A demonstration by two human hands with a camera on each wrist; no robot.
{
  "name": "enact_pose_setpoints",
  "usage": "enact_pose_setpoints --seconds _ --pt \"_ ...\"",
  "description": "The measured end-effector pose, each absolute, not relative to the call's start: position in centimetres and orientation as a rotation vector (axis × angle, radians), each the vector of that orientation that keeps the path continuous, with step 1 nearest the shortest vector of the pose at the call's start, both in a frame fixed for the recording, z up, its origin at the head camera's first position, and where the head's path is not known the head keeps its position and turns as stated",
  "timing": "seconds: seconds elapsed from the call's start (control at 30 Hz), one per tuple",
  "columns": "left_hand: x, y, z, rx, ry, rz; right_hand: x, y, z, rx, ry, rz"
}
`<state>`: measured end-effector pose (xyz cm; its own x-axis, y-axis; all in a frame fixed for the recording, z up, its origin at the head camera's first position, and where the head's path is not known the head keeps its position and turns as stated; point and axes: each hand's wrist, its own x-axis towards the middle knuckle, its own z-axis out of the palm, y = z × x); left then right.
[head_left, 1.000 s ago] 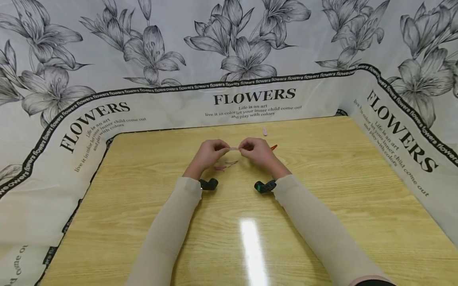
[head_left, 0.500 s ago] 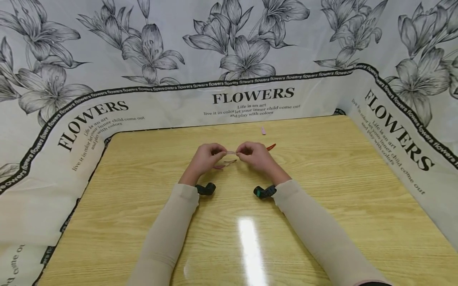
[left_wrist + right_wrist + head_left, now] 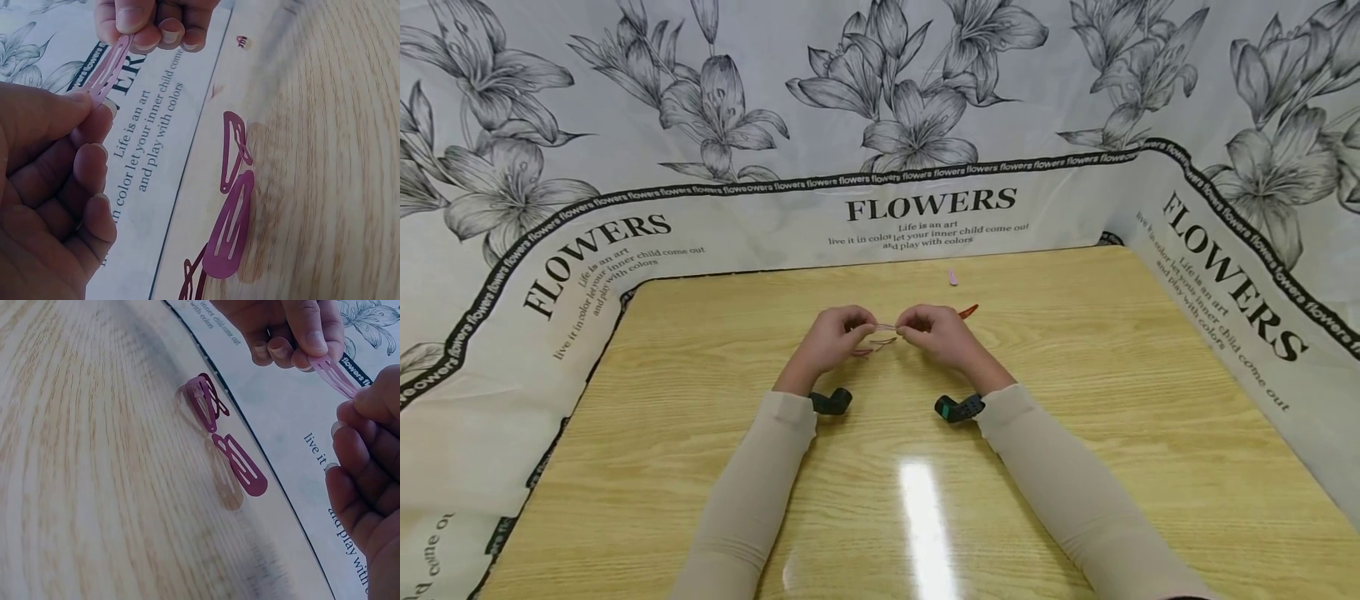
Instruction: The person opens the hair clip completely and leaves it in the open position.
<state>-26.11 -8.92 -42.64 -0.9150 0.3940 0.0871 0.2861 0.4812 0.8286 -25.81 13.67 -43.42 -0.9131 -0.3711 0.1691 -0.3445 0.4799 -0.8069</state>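
Observation:
A light pink snap hair clip (image 3: 110,70) is stretched between both hands above the table. My left hand (image 3: 838,336) pinches its wide end between thumb and fingers. At the narrow end, my right hand (image 3: 936,333) grips it the same way, and the slotted middle shows between the fingertips in the right wrist view. Below the hands lie several darker clips: a magenta clip (image 3: 228,234), a clip with its frame sprung apart (image 3: 226,153), and a dark red clip (image 3: 195,275) partly cut off by the frame.
Beyond the right hand lies a red clip (image 3: 970,311), and farther back a pink clip (image 3: 953,277). The wooden table (image 3: 1075,400) meets a white floral-print cloth (image 3: 760,225) at its back and sides.
Both hands have come slightly nearer the body, still holding the pink hair clip between them. The clips on the table have stayed put.

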Motion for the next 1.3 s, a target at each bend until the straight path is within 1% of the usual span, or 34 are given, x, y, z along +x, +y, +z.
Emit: enact_pose_setpoints --seconds 0.27,0.7,1.3 --pt "-25.89 -9.11 -42.67 0.624 2.622 1.393 -25.9 13.61 -43.49 -0.696 2.667 -1.434" --pt "-25.68 -8.97 -42.77 0.571 2.528 1.449 -25.86 13.69 -43.61 -0.802 2.619 -1.428" --pt "-25.62 -8.97 -42.55 0.617 2.415 1.454 -25.81 13.79 -43.71 -0.796 2.618 -1.431"
